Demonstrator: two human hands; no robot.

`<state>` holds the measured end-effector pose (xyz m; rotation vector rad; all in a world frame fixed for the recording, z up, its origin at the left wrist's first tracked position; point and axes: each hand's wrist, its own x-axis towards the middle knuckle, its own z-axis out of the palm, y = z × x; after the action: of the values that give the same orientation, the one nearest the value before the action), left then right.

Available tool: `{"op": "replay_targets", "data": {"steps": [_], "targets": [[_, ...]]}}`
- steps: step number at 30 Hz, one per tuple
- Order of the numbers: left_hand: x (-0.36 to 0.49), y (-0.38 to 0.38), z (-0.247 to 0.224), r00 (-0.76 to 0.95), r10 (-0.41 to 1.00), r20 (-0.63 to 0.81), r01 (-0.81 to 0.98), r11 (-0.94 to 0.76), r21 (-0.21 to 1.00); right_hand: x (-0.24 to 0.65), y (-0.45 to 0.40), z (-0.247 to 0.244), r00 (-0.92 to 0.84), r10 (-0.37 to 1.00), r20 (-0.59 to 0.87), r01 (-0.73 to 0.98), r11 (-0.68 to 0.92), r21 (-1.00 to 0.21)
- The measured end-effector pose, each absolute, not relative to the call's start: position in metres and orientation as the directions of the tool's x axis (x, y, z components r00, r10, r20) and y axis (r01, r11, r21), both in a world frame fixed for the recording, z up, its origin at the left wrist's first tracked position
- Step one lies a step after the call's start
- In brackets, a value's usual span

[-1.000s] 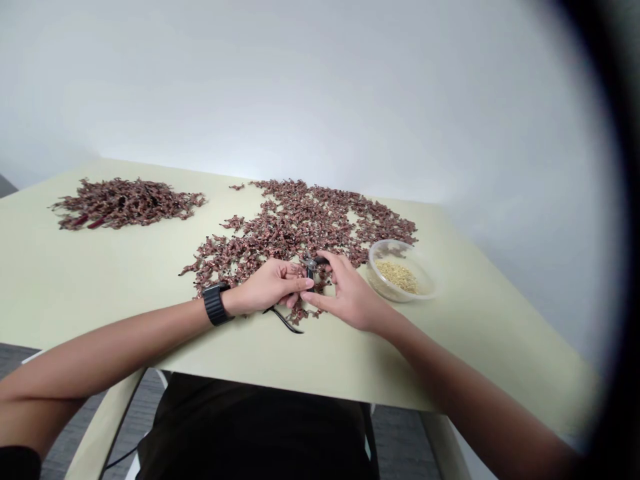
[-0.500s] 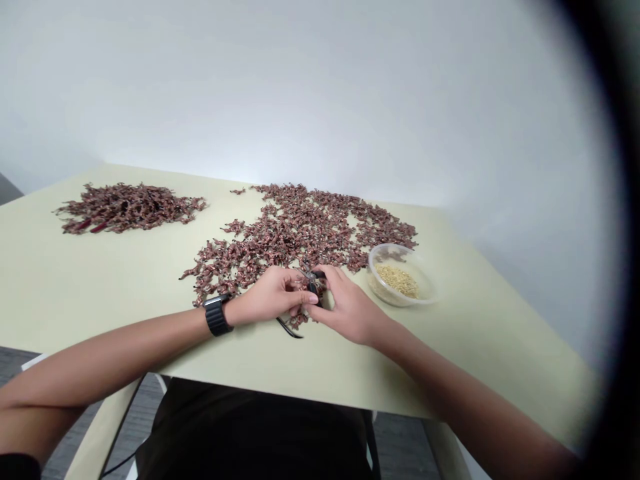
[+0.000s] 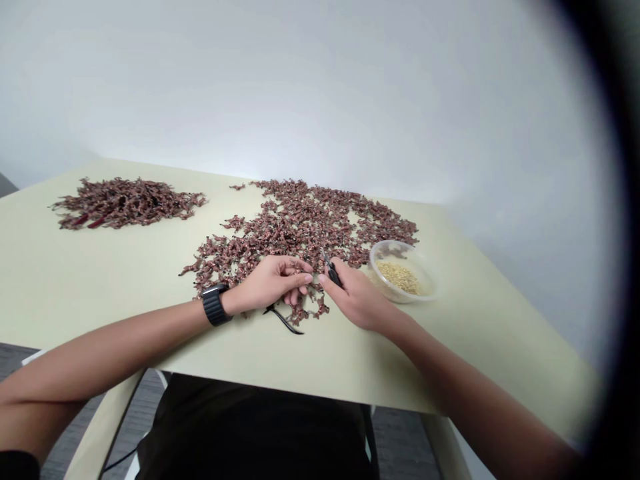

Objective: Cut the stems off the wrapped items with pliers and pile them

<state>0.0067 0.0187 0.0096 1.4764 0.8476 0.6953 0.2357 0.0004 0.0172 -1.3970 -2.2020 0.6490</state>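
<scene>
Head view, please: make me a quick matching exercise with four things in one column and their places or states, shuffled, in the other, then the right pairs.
1. plastic bowl
2. metal-tipped tool
3. watch
4. smaller brown heap

A. strapped round the left wrist
B. on the table's left part, apart from the larger spread
C. holding yellow bits
D. in the right hand

Pairs: 1-C, 2-D, 3-A, 4-B

Watch (image 3: 215, 289) on left wrist (image 3: 234, 301), dark ribbed band (image 3: 216, 311). Left sleeve (image 3: 19, 465) is black. Torso clothing (image 3: 255, 430) looks black too, but too dim for detail.
</scene>
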Motion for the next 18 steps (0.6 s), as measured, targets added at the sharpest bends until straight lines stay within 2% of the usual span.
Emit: {"op": "replay_targets", "data": {"steps": [5,11,15,18], "targets": [[0.006,0.021,0.009,0.536,0.842,-0.061,0.148,-0.022,0.989,0.235,0.001,0.016,-0.408,0.903,0.135,0.725,0.411,-0.552],[0.004,0.024,0.003,0.563,0.825,-0.041,0.15,-0.053,0.987,0.238,0.001,0.02,-0.398,0.902,0.167,0.812,0.431,-0.393],[0.004,0.018,0.009,0.511,0.859,-0.003,0.291,-0.169,0.942,0.238,0.001,0.02,-0.437,0.884,0.168,0.821,0.468,-0.326],[0.003,0.013,0.017,0.479,0.874,0.082,0.41,-0.306,0.859,0.238,0.0,0.019,-0.457,0.878,0.144,0.828,0.479,-0.291]]}}
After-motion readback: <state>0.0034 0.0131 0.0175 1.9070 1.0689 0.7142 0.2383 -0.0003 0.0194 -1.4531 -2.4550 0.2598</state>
